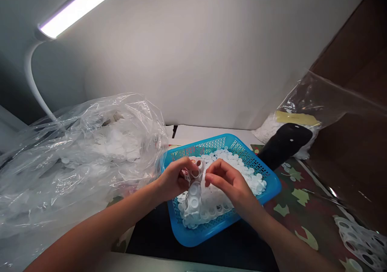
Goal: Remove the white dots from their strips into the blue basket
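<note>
My left hand (178, 176) pinches a thin translucent strip (194, 201) with rows of round holes, some with white round pieces still seated in them. The strip hangs down over a blue plastic basket (193, 239). Just to the right, my right hand (225, 179) is curled with thumb and forefinger close together, a little apart from the strip. Whatever may lie between those fingertips is too small to make out. Inside the basket are loose small white discs (231, 159) in a heap. More perforated translucent sheet (216, 209) lies on them below my hands.
On the left bulges a large clear plastic bag (121, 139) of white pieces, beneath a lit lamp (81, 11). A black object (286, 143) lies right of the basket, before another clear bag (272, 124). Punched-out sheets (359, 241) rest on the camouflage-patterned cloth (281, 209).
</note>
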Demonstrator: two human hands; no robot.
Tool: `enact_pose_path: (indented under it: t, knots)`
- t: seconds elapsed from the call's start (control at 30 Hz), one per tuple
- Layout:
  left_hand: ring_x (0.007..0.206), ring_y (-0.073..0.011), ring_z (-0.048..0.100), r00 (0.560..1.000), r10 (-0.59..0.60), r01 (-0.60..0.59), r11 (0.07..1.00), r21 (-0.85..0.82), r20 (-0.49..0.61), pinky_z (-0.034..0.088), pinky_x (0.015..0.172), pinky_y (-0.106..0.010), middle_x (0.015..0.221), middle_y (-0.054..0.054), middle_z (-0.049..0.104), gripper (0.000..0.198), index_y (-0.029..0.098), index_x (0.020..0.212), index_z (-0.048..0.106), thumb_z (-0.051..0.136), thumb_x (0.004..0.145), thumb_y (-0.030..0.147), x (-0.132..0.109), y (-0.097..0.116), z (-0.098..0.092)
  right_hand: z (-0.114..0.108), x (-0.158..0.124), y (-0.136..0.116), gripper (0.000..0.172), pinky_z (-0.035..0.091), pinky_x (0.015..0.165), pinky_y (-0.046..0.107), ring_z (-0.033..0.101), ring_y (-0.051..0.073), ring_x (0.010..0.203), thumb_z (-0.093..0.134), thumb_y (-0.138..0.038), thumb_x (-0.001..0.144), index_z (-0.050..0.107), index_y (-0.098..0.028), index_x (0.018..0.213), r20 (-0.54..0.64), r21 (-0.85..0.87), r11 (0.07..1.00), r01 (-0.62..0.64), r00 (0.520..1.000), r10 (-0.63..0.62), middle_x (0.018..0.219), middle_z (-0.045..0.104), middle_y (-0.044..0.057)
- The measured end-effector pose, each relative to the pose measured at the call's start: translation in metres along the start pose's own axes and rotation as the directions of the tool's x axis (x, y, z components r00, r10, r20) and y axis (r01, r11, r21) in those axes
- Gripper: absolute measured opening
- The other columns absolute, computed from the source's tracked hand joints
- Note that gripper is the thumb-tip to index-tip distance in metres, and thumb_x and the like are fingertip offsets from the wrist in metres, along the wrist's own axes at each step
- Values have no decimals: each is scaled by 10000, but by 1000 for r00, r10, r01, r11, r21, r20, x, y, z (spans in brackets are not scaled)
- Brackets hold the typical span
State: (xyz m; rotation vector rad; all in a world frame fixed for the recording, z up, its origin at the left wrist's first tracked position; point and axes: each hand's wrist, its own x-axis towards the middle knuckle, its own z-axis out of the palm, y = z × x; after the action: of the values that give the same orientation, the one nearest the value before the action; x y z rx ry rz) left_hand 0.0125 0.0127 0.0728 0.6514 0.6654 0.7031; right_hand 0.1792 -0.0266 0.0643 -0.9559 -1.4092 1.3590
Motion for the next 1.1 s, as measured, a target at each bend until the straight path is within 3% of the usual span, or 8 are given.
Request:
enact_pose_path:
  t: [0.13, 0.23, 0.43, 0.57, 0.73, 0.93, 1.0, 1.1]
  knots:
    - [427, -80, 412, 995, 37, -59, 968, 245, 93, 247, 384, -186, 473, 31, 437, 243, 156, 541, 442, 662, 610, 230, 0, -3, 3, 1, 1, -1, 286, 384, 647, 246, 503, 115, 673, 589, -393, 824, 535, -172, 650, 96, -78, 997, -20, 995, 27, 660, 534, -15]
    - [439, -107, 455, 988, -16, -31, 954, 298, 154, 251, 388, -207, 491, -3, 504, 232, 149, 581, 494, 619, 688, 312, -1, -3, 3, 0, 3, -1, 233, 421, 672, 242, 543, 116, 705, 602, -354, 825, 584, -167, 688, 156, -2, 998, -57, 986, 57, 698, 579, -5]
    - [354, -37, 204, 978, -23, 18, 999, 27, 206, 203, 382, -187, 389, 87, 233, 272, 163, 482, 366, 562, 671, 170, 1, -1, -4, -3, 5, -1, 125, 483, 661, 209, 546, 83, 688, 629, -263, 813, 610, -173, 729, 217, 189, 977, -94, 975, 52, 729, 568, -24]
    - [334, -31, 111, 977, -3, 42, 983, -179, 214, 96, 329, -189, 396, 90, 193, 267, 177, 460, 302, 525, 590, 112, 3, 2, -6, -3, 4, 2, 131, 497, 772, 240, 559, 79, 753, 641, -223, 808, 591, -174, 697, 220, 286, 950, -124, 974, 61, 763, 551, -32]
    - [334, -31, 44, 987, -2, 38, 975, -221, 160, 36, 315, -175, 367, 91, 168, 243, 180, 437, 284, 495, 551, 140, 3, 5, -6, -6, 1, 3, 116, 466, 748, 196, 573, 79, 805, 647, -146, 788, 590, -166, 689, 227, 324, 940, -102, 974, 27, 850, 576, -15]
    - [332, -18, 44, 998, 39, -28, 976, -216, 48, 65, 306, -144, 391, 90, 276, 154, 164, 471, 340, 484, 515, 132, 6, 10, -8, -8, 1, 0, 189, 424, 954, 381, 546, 217, 1093, 597, -100, 745, 503, -149, 589, 317, 433, 890, -145, 948, 1, 1133, 586, 69]
    - [323, -16, 101, 999, 39, -35, 982, -185, 18, 66, 303, -139, 408, 77, 331, 130, 161, 478, 364, 486, 502, 122, 6, 9, -6, -7, 1, -1, 162, 482, 877, 370, 572, 221, 1048, 589, -139, 765, 514, -150, 622, 297, 410, 899, -152, 954, 26, 1099, 585, 68]
    - [332, -19, 198, 1000, 15, -15, 994, -106, -3, 81, 307, -134, 417, 59, 346, 118, 152, 474, 393, 500, 494, 107, 4, 5, -2, -4, 2, 1, 126, 513, 586, 243, 604, 128, 739, 587, -234, 816, 523, -167, 731, 209, 329, 931, -155, 974, 89, 889, 577, 17]
